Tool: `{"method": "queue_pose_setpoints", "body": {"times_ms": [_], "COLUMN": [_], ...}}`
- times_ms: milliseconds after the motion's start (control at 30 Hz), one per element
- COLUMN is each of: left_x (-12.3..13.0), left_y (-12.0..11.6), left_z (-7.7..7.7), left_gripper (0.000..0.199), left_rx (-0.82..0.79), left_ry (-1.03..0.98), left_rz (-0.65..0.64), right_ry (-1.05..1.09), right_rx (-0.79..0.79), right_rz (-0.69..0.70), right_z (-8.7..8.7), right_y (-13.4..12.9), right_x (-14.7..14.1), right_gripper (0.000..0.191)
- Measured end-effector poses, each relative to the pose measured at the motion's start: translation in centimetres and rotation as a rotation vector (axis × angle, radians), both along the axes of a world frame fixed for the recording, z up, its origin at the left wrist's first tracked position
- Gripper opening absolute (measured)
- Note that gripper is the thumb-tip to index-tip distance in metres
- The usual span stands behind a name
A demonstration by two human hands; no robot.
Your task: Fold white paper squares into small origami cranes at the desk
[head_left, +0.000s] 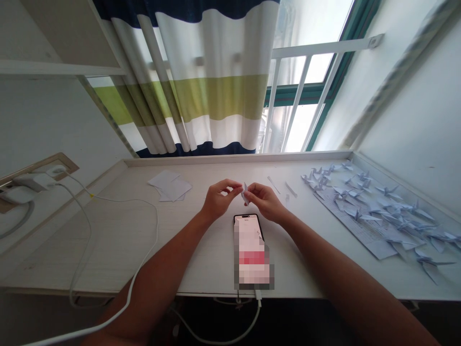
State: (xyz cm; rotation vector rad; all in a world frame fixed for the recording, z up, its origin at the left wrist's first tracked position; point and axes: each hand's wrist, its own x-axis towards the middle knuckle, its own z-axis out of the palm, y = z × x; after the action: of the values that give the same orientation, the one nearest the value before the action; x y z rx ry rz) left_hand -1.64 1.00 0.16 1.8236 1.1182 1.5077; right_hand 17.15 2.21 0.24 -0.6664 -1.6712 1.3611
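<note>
Between my two hands, above the middle of the white desk, is a small piece of folded white paper (245, 193). My left hand (220, 196) pinches its left side with thumb and forefinger. From the other side, my right hand (265, 199) grips it with the fingers curled. The paper stands upright with a pointed tip at the top; its lower part is partly hidden by my fingers. Just below my hands lies a phone (252, 250) with its screen lit, a cable plugged into its near end.
Square paper sheets (176, 186) lie at the left back. Thin paper strips (291, 189) are right of my hands. Many folded paper cranes (360, 215) cover the desk's right side, some on a printed sheet (383, 249). A white charging cable (157, 226) crosses my left forearm.
</note>
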Motion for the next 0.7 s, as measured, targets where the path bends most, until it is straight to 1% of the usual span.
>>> {"method": "queue_pose_setpoints", "body": {"times_ms": [133, 233, 367, 500, 633, 700], "left_x": [0.18, 0.36, 0.67, 0.55, 0.10, -0.04], "left_y": [-0.24, -0.47, -0.69, -0.61, -0.29, -0.13], "left_z": [0.24, 0.51, 0.65, 0.78, 0.84, 0.68], "left_gripper": [0.017, 0.017, 0.018, 0.019, 0.027, 0.026], "left_rx": [-0.012, -0.022, -0.074, -0.097, -0.102, -0.114], "left_ry": [-0.023, -0.030, -0.125, -0.172, -0.081, -0.028], "left_rz": [0.023, 0.039, 0.038, 0.000, -0.031, -0.054], "right_ry": [-0.058, -0.139, -0.206, -0.205, -0.220, -0.231], "right_rx": [0.076, 0.154, 0.224, 0.261, 0.284, 0.295], "right_rz": [-0.063, -0.155, -0.263, -0.285, -0.265, -0.264], "right_z": [0.00, 0.17, 0.46, 0.68, 0.86, 0.91], "right_y": [-0.10, -0.30, -0.58, -0.79, -0.96, -0.99], "right_x": [-0.07, -0.11, -0.12, -0.15, -0.16, -0.14], "right_gripper": [0.031, 0.032, 0.031, 0.031, 0.032, 0.033]}}
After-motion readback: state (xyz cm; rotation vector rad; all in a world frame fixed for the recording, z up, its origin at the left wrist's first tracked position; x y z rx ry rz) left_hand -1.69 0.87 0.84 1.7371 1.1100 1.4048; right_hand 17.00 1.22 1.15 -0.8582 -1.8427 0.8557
